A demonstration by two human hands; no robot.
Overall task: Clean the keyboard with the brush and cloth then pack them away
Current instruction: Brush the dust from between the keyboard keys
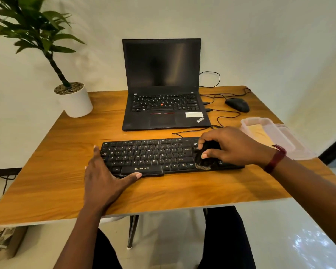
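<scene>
Keyboard (149, 156) lay flat on the desk (66, 152), square in front of me, just short of the laptop (163, 105). My right hand (229, 146) was closed around the brush (203, 162), fingers and thumb clamped on its dark body, bristles pointing down onto the keys at the right end, near the Ctrl row. My left hand (103, 171) lay open, fingers spread apart and holding nothing; palm on the desk against the keyboard's left edge, thumb along its front lip below the space bar.

Step in hand, as I judged it: brushing, right-hand section. Cloth not seen in this view; possibly inside the clear box (268, 136) at the right, but I could not tell.

Notes on doing it well:
- Keep the left hand braced so the keyboard does not slide under the strokes.
- Work the bristle tips into the gaps between rows, short strokes in one direction, toward the front edge.
- Light pressure; bristles should flex, not flatten.
- Mind the cable (192, 131) running behind the keyboard; a snag could drag the board.
- The left section probably needs a pass too.
</scene>
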